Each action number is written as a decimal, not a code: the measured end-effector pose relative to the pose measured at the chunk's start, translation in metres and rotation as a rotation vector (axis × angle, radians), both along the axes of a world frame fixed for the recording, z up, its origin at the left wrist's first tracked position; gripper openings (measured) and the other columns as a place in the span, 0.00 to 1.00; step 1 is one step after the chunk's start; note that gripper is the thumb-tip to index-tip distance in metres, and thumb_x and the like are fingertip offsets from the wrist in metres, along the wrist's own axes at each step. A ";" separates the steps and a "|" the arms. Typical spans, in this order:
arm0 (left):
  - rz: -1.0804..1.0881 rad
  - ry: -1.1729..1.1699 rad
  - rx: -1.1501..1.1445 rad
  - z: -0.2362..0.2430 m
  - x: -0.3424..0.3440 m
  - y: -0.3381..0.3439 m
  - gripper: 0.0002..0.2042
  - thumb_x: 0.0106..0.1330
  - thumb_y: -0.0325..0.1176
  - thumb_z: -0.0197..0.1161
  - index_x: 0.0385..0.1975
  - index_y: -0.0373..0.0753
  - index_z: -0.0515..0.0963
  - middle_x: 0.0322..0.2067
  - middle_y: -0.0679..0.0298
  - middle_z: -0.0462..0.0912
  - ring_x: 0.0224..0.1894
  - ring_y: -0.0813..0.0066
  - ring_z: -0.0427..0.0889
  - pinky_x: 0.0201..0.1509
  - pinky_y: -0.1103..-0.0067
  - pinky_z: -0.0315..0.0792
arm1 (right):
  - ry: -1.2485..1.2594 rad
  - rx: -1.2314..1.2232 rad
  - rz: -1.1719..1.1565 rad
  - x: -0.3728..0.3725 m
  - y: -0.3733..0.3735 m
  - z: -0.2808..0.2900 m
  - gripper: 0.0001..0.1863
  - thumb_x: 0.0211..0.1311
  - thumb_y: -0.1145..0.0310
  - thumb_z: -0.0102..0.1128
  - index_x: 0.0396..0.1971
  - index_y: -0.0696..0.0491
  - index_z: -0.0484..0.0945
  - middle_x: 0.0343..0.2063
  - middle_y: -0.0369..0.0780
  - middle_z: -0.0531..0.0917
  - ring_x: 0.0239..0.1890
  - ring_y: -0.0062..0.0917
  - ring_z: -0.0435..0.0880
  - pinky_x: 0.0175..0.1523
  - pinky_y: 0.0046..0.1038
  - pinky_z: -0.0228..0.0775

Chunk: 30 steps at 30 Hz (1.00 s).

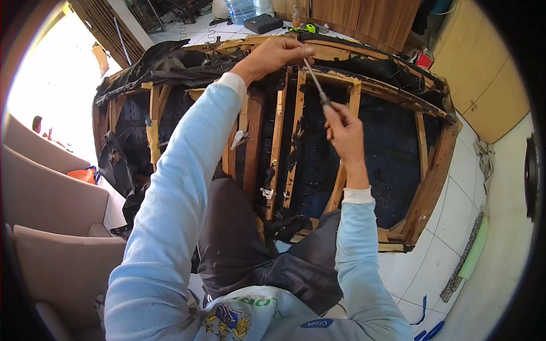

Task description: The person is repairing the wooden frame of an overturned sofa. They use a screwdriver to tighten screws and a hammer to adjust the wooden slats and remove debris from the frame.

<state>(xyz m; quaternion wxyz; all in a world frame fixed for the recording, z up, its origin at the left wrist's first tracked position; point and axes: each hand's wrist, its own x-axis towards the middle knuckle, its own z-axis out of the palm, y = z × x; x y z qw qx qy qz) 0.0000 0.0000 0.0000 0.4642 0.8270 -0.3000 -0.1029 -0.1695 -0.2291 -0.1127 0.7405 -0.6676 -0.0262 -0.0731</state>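
Observation:
My right hand [347, 136] grips the dark handle of a screwdriver [316, 82]. Its thin metal shaft slants up and to the left. At the shaft's tip, the thumb and fingers of my left hand [278, 55] are pinched together; whatever they hold is too small to make out. Both hands are above a bare wooden sofa frame [441, 165], with torn black fabric [165, 71] along its far rail. Dark cloth [387, 153] shows between the slats. White scraps [239, 138] hang from the middle bars.
Beige padded chairs [62, 250] stand at the left. A blue water bottle [242, 11] and a black case [263, 23] are on the tiles beyond the frame. Foam strips [473, 250] lie along the right wall. Blue-handled tools [431, 331] rest at lower right.

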 end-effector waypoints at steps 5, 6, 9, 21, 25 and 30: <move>0.317 0.105 -0.665 -0.012 0.021 0.001 0.31 0.87 0.49 0.58 0.79 0.35 0.67 0.69 0.54 0.83 0.70 0.62 0.83 0.76 0.67 0.75 | -0.165 -0.368 -0.212 0.011 -0.035 -0.005 0.21 0.79 0.56 0.68 0.57 0.57 0.88 0.29 0.37 0.86 0.28 0.17 0.81 0.38 0.25 0.74; 0.366 -0.106 -0.628 -0.022 0.020 0.002 0.33 0.86 0.52 0.58 0.80 0.35 0.66 0.72 0.50 0.80 0.75 0.58 0.78 0.79 0.66 0.72 | -0.036 -0.388 -0.218 0.000 -0.033 0.006 0.21 0.77 0.55 0.70 0.57 0.56 0.88 0.31 0.41 0.89 0.33 0.21 0.87 0.43 0.28 0.76; 0.343 -0.462 0.203 -0.046 0.011 0.009 0.44 0.79 0.67 0.59 0.82 0.36 0.64 0.76 0.47 0.74 0.79 0.51 0.72 0.86 0.56 0.58 | 0.079 -0.404 -0.155 -0.001 -0.034 0.003 0.20 0.75 0.55 0.71 0.55 0.55 0.90 0.33 0.44 0.91 0.37 0.26 0.90 0.45 0.31 0.78; 0.519 -0.458 0.609 -0.068 -0.012 -0.028 0.72 0.43 0.97 0.56 0.72 0.31 0.78 0.72 0.41 0.77 0.80 0.38 0.65 0.85 0.33 0.31 | -0.262 -0.850 -0.389 -0.015 -0.037 0.038 0.16 0.69 0.58 0.75 0.53 0.46 0.93 0.39 0.41 0.91 0.40 0.39 0.92 0.46 0.37 0.81; 0.509 -0.467 0.603 -0.068 -0.011 -0.028 0.71 0.44 0.96 0.57 0.71 0.30 0.78 0.71 0.41 0.77 0.79 0.38 0.66 0.85 0.33 0.31 | -0.338 -0.886 -0.409 -0.012 -0.038 0.033 0.16 0.67 0.61 0.77 0.53 0.46 0.93 0.39 0.39 0.90 0.40 0.38 0.91 0.46 0.35 0.81; 0.515 -0.489 0.577 -0.072 -0.008 -0.026 0.70 0.45 0.95 0.58 0.71 0.29 0.79 0.70 0.41 0.78 0.79 0.37 0.66 0.84 0.32 0.32 | -0.325 -0.800 -0.295 -0.002 -0.053 0.037 0.16 0.66 0.63 0.78 0.52 0.47 0.93 0.40 0.39 0.90 0.42 0.37 0.92 0.47 0.33 0.81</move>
